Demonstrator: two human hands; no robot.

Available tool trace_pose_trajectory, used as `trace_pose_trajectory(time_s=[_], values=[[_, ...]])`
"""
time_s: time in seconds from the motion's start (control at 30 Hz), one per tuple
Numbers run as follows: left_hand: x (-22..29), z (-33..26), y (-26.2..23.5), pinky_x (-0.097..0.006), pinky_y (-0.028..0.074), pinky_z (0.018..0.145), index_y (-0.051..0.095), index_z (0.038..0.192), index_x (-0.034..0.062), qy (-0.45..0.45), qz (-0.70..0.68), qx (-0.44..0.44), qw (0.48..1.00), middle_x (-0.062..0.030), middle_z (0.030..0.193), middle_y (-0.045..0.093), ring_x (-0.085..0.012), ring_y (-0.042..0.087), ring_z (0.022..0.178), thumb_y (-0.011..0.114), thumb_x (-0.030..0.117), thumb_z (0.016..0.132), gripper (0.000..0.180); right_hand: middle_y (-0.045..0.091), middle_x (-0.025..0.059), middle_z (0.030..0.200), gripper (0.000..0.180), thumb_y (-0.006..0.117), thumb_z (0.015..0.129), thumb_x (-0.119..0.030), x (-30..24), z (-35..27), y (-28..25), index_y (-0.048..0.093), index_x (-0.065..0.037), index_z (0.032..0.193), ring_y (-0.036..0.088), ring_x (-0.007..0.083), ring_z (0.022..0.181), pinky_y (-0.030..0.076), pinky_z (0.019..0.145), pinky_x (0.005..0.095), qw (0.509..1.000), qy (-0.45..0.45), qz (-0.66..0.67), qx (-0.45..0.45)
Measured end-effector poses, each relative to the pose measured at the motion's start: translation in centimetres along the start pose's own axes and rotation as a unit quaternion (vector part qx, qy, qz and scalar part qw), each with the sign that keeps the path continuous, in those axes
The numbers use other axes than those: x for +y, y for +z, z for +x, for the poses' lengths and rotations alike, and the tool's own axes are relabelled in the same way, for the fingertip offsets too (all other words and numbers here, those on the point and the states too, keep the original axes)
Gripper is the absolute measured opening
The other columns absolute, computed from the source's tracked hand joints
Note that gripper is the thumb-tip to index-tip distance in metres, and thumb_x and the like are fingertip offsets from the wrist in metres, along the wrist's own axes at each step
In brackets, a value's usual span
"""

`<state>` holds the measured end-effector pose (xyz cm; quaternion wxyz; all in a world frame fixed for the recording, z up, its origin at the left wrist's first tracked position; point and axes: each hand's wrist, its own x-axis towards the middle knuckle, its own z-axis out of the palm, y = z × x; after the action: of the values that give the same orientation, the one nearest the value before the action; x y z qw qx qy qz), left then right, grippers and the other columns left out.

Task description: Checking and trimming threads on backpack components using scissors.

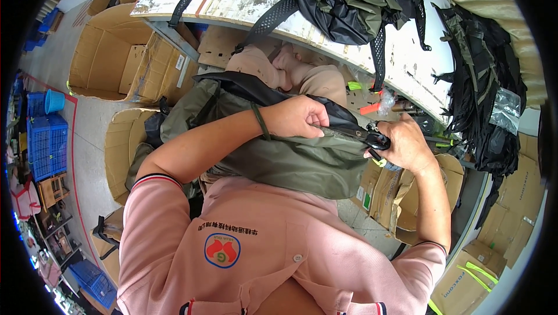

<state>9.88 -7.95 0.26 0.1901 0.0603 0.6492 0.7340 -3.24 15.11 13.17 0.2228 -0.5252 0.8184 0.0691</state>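
Across my lap lies an olive-green bag (279, 167) of smooth, slightly shiny fabric, with a black panel (256, 84) along its far side. My left hand (296, 116) is closed on the bag's upper edge, fingers curled and pinching the fabric. At the bag's right end, my right hand (401, 140) grips a black, curved, glossy piece (378, 140); whether it is a buckle or a tool I cannot tell. Beside its fingers a small bit of bright yellow-green (379, 163) shows. A dark green band (260, 121) circles my left wrist.
Black and olive bags with mesh straps (349, 10) are heaped on the worn white table (226, 10) ahead. More black straps (485, 82) hang at the right. Open cardboard boxes (110, 53) stand at the left, others at the right. Blue crates (47, 146) are farther left.
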Motion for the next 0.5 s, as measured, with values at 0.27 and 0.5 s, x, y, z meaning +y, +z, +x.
trace_pose_trajectory(time_s=[0.27,0.5], values=[[0.2,-0.2,0.1,-0.021,0.045,0.067,0.061,0.099,0.0005,0.013,0.023,-0.002,1.000,0.0019,0.081,0.058,-0.0030,0.050,0.073,0.069,0.006,0.082,0.020,0.064,0.0129,0.068,0.045,0.079,0.066,-0.047,-0.8,0.7,-0.4,0.062,-0.006,0.076,0.062,0.0324,0.073,0.044,0.082,0.0406,1.000,-0.013,0.003,0.006],[0.5,-0.3,0.3,-0.021,0.043,0.065,0.059,0.104,0.0010,0.019,0.043,-0.002,0.999,0.0019,0.080,0.055,-0.0026,0.048,0.071,0.069,0.005,0.081,0.026,0.059,0.0162,0.066,0.048,0.081,0.062,-0.046,0.0,0.7,0.0,0.060,-0.004,0.073,0.056,0.0373,0.069,0.042,0.075,0.0403,0.999,-0.016,0.042,-0.012]])
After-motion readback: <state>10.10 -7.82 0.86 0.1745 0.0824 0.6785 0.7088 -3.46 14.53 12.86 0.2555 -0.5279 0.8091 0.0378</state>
